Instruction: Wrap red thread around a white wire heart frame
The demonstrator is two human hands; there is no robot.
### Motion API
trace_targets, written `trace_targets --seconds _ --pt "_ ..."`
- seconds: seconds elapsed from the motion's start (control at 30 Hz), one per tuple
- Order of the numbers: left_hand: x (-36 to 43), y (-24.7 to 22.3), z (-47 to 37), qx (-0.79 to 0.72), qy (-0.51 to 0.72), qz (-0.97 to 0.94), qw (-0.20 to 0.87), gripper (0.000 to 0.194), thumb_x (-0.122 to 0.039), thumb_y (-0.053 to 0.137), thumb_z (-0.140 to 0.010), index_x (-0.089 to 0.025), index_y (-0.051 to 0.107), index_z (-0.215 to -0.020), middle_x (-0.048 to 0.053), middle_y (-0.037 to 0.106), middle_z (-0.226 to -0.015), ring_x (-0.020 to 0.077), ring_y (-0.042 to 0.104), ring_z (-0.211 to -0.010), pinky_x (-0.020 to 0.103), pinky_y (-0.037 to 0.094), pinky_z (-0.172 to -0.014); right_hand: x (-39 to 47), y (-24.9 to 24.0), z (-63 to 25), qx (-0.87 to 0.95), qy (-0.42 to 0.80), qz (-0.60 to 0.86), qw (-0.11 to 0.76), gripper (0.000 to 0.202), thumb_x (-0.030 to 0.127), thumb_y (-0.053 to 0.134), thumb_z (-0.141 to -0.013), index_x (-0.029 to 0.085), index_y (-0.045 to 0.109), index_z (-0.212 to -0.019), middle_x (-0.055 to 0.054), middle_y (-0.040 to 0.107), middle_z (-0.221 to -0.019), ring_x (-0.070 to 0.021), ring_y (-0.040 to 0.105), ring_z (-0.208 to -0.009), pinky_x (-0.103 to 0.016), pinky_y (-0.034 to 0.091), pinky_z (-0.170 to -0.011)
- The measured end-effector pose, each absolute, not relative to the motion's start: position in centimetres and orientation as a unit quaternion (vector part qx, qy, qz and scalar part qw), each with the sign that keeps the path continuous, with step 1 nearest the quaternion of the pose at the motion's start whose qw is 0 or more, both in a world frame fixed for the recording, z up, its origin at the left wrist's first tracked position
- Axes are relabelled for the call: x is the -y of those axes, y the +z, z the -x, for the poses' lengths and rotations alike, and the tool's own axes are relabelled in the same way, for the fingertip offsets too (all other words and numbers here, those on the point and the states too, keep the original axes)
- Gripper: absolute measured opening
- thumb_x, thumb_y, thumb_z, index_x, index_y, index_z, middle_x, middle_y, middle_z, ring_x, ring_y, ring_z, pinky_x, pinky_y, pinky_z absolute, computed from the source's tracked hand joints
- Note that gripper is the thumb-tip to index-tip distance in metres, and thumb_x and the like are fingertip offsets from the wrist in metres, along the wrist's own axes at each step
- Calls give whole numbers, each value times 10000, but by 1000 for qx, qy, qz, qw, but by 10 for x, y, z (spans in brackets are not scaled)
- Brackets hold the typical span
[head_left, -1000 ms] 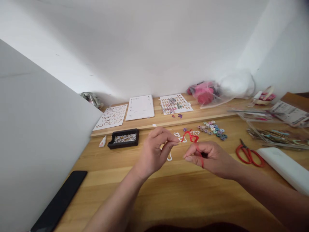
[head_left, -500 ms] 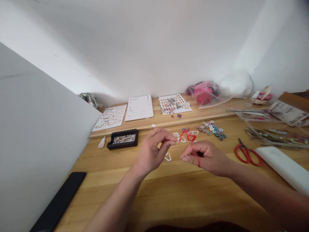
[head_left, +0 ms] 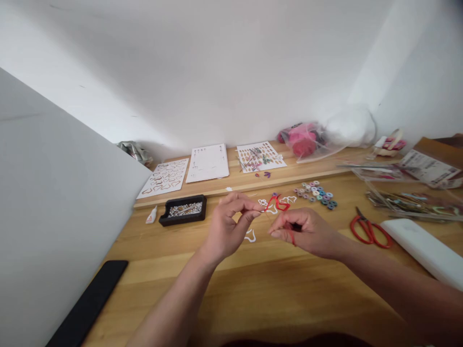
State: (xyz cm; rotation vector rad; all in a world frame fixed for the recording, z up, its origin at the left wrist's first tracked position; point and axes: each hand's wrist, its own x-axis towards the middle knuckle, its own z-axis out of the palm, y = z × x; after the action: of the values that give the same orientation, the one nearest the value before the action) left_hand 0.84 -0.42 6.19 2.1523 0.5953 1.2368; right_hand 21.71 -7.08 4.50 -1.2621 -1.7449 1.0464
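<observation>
My left hand [head_left: 233, 224] is closed in a pinch, thumb against forefinger, on the tip of a red thread-wrapped outline shape [head_left: 280, 206]. The looped part of that shape extends to the right, above the wood. My right hand [head_left: 307, 232] sits a little lower, its thumb and fingers pressed together on red thread [head_left: 293, 237], which hangs in a loop beneath its fingers. A fine strand seems to run between the two hands. White cut-out outlines lie on the table around them, among them a curved one [head_left: 250, 235] below the left fingertips.
A black tray [head_left: 164, 220] of small beads and a small glue bottle [head_left: 152, 215] stand left. Thread bobbins [head_left: 320, 192], red-handled scissors [head_left: 371, 231] and a white case [head_left: 423, 248] lie right. Patterned sheets [head_left: 209, 163] rest on the raised ledge behind. A black slab [head_left: 92, 294] lies front left.
My right hand has shifted slightly left, and the red loop under its fingers hangs a bit shorter. The left hand keeps its pinch. The view has moved very slightly.
</observation>
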Motion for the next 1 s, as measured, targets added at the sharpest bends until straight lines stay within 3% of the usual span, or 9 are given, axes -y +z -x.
trace_targets --seconds 0.23,0.43,0.67,0.83,1.0 --pt "6 65 -9 -232 447 -802 323 74 -223 656 -890 -189 714 -862 28 677 -817 131 604 -774 277 486 -731 59 40 -225 672 379 521 366 278 439 654 -849 166 700 -828 44 445 -574 -93 367 -536 -236 289 -508" --pt "2 59 -10 -259 486 -788 277 82 -196 634 -895 -183 702 -851 28 674 -812 137 598 -789 277 471 -740 63 42 -221 686 379 500 368 266 422 645 -859 169 705 -800 32 488 -577 -97 388 -543 -240 303 -519" --pt "1 54 -11 -290 478 -792 243 110 -183 597 -919 -209 697 -880 14 666 -813 139 585 -795 284 449 -767 70 48 -214 734 312 481 363 199 316 603 -883 171 721 -814 54 418 -522 -82 335 -495 -234 267 -488" --pt "2 52 -11 -294 456 -810 224 131 -194 577 -931 -221 706 -931 35 690 -868 165 595 -845 326 442 -813 71 53 -213 763 263 461 370 216 307 581 -898 169 727 -819 35 482 -551 -85 359 -507 -238 282 -495" --pt "3 55 -11 -285 454 -786 308 115 -241 599 -918 -200 705 -899 47 692 -881 170 613 -873 315 465 -816 70 52 -213 763 278 463 355 199 296 588 -889 173 724 -810 48 455 -530 -80 343 -497 -235 266 -490"
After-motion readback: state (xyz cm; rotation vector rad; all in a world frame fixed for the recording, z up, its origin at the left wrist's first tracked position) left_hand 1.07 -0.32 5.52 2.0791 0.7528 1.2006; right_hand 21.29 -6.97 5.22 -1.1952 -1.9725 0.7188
